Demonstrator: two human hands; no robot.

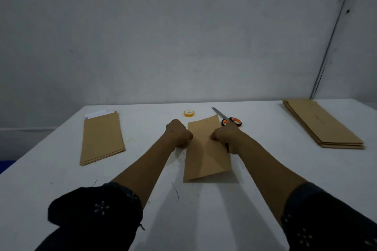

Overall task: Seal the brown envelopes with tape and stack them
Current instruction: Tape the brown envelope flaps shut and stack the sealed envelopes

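- Hands meet over one brown envelope (206, 155) near the middle of the white table (61, 169); both arms reach forward out of dark sleeves with small pale flower marks.
- Left hand (178, 134) is curled into a loose fist at the envelope's left edge, knuckles toward the paper; whether it pinches the edge or only rests against it cannot be told.
- Right hand (226, 135) is curled too, sitting on the envelope's right part with its fingertips bent down onto the paper; a true grip cannot be made out.
- Envelope between them lies lengthwise away from the person, its near end slightly lifted off the tabletop.
- Roll of yellow tape (189, 113) lies flat just beyond the envelope's far end, apart from it.
- Scissors (227, 118) with orange-and-black handles lie beside the far right corner of the envelope, blades pointing away to the left.
- Stack of brown envelopes (102, 138) rests at the left of the table, white paper showing at its far end.
- Second stack of envelopes (320, 124) lies at the far right, set at a slant.
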